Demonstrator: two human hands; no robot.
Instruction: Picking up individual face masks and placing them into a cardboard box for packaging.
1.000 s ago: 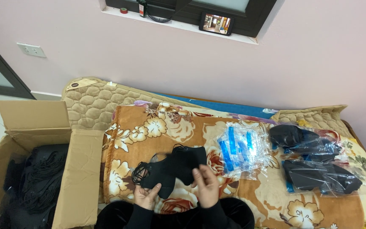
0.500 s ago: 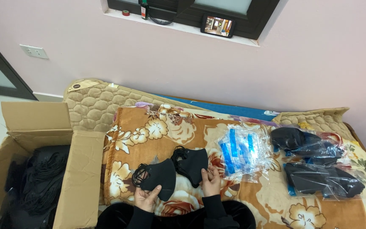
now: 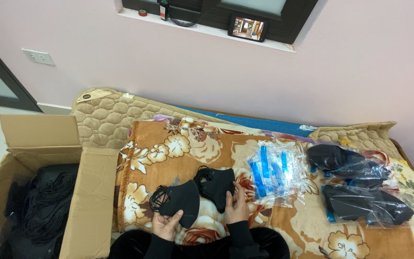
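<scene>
Two stacks of black face masks lie on a floral orange blanket (image 3: pixel 183 144) in front of me. My left hand (image 3: pixel 166 224) grips the lower edge of the left mask stack (image 3: pixel 178 201), lifting it slightly off the blanket. My right hand (image 3: pixel 237 206) rests with its fingers on the right mask stack (image 3: pixel 216 182), pressing it against the blanket. Both stacks have black ear loops bunched at their left sides.
An open cardboard box (image 3: pixel 89 201) holding many loose black masks (image 3: pixel 44 206) stands at the left. A pile of clear plastic bags with blue strips (image 3: pixel 274 170) lies right of my hands. Bagged black masks (image 3: pixel 360 192) lie further right. A pink wall is behind.
The single bunch of masks held in both hands has been split into two stacks. My hands have moved apart and lowered, the right stack now lying on the blanket.
</scene>
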